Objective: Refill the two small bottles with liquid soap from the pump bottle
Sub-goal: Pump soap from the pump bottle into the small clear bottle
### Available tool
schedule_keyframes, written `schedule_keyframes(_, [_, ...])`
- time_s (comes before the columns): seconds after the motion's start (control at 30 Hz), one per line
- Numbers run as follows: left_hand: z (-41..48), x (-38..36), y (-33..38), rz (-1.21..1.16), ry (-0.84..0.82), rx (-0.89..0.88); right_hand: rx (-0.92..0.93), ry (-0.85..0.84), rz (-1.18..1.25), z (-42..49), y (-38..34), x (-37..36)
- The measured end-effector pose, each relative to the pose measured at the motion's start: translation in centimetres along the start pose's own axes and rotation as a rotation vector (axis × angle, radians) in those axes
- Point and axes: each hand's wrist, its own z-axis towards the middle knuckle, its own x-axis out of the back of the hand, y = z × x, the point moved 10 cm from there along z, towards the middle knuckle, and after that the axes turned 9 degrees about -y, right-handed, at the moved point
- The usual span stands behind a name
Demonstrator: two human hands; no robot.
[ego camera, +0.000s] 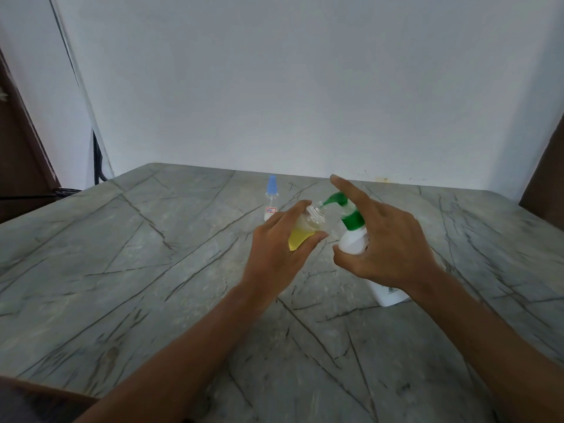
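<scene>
The right hand (387, 248) wraps a white green-pump bottle (354, 242), index finger lifted. The left hand (274, 254) grips in its fingers (308, 241) a tilted clear bottle (302, 236), part yellow liquid, mouth at the nozzle. Beyond, a blue-capped bottle (271, 196) stands on the grey bench (152, 270).

One head-worn view looks forward and down — close over the table (152, 270) — toward the wall (305, 87).

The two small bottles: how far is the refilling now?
Finished: nothing. In hand: the left hand holds the open small bottle, partly filled with yellow soap, at the green nozzle of the pump bottle gripped by the right hand, index finger raised. To do: the capped small bottle behind, seemingly empty.
</scene>
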Motion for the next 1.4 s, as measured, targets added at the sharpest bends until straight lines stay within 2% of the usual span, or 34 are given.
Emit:
schedule_keyframes(0.37, [0.1,-0.1,0.2,0.006,-0.002,-0.01,0.017,-0.01,0.063,0.4,0.1,0.0])
schedule_keyframes(0.73, [-0.1,-1.1,0.4,0.042,-0.071,-0.031,0.027,0.025,0.071,0.3,0.0,0.4])
schedule_keyframes(1.03, [0.0,0.0,-0.1,-0.023,0.003,0.011,0.0,-0.003,-0.054,0.0,-0.2,0.0])
schedule_keyframes(1.4, [0.0,-0.1,-0.2,-0.027,-0.003,0.037,-0.032,-0.033,-0.035,0.1,-0.1,0.0])
